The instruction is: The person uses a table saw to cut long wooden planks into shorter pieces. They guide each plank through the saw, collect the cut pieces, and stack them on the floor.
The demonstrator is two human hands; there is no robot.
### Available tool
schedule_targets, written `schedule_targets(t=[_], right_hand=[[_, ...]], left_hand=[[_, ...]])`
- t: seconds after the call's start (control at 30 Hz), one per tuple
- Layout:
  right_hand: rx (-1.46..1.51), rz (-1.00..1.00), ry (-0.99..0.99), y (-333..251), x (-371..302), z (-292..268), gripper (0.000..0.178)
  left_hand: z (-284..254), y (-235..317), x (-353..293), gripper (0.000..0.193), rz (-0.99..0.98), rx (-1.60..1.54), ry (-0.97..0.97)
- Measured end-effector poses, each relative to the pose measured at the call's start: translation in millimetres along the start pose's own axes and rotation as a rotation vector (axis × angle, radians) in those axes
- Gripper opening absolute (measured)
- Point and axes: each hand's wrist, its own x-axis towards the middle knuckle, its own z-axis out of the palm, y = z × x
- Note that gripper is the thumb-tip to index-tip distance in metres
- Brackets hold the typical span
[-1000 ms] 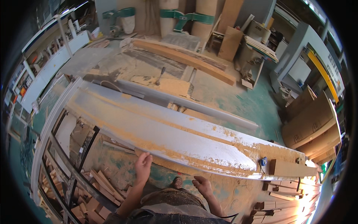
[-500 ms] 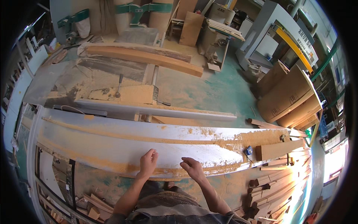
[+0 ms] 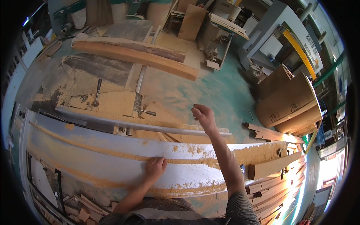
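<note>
A long pale machine table (image 3: 90, 159), dusted with sawdust, lies in front of me. My left hand (image 3: 155, 167) is at its middle beside the lengthwise groove, fingers curled, with nothing visible in them. Stretched forward, my right hand (image 3: 204, 117) is above the far side of the table, past the metal fence rail (image 3: 180, 129). Its fingers are folded into a loose fist, and I see nothing held. Close to the right forearm, a small blue tool (image 3: 242, 169) is mostly hidden. A squared wooden block (image 3: 272, 167) lies at the table's right end.
Beyond the rail stands the saw bed (image 3: 101, 103) with a black lever (image 3: 98, 92). A long timber beam (image 3: 138, 58) lies across its far part. Cardboard rolls (image 3: 287, 101) stand at the right. Several timber offcuts (image 3: 268, 197) are piled at the lower right.
My right hand has swung forward and up, from the near edge to beyond the table. My left hand has moved slightly forward to the groove. The view has shifted.
</note>
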Motion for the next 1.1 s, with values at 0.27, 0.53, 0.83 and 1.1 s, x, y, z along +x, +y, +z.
schedule_targets(t=[0.27,0.53,0.83,1.1], right_hand=[[0.319,0.338,0.075,137.9,261.2,-17.8,0.055],[0.858,0.391,-0.019,186.4,356.6,11.5,0.056],[0.843,0.257,-0.274,146.5,253.7,13.2,0.046],[0.136,-0.277,-0.017,-11.3,13.4,-55.9,0.067]], left_hand=[[0.7,4.8,11.8,0.016,-0.026,0.086,-0.049],[2.1,13.4,5.4,0.015,-0.087,0.139,-0.09],[-7.2,21.3,1.4,0.018,-0.114,0.108,-0.115],[-5.9,16.2,-4.0,0.025,-0.003,0.121,0.031]])
